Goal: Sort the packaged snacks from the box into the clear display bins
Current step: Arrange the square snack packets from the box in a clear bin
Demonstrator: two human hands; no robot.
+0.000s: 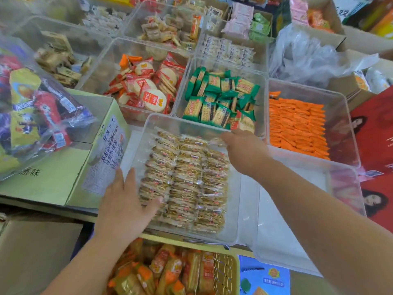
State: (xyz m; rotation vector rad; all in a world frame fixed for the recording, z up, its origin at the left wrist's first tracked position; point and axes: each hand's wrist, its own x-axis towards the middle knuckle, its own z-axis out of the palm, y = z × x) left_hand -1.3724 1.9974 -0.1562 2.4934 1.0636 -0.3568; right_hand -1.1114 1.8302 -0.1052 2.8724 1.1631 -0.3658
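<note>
Reaching right hand (242, 145): stretched over to the far right corner of the near bin, pinching one wrapped bar (217, 141) with bent fingertips, at the end of the far row.
Left hand (125, 201): spread wide and flat, palm down on the near left wall of that bin, thumb-side over the nearest bars, gripping nothing.
Near clear bin (161, 120): parked dead centre, just in front of the stocked bins.
Clear-wrapped brown snack bars (187, 177): laid in three tidy columns across the bin floor, with a bare strip along the right wall.
Second clear bin (297, 165): just right of the near one, partly under the right forearm.
Green cracker packs (221, 99): heaped loose in the bin directly behind.
Red-wrapped round rice crackers (148, 90): piled in the bin to the left of the green ones.
Orange packets (297, 124): stacked in neat rows in the far right bin.
Pale green carton (53, 179): just left of the near bin, carrying a clear bag of mixed colourful packs (32, 103) on its top.
Yellow crate (225, 271): nearest of all, below the bin, crammed with orange-and-gold packs (170, 271).
</note>
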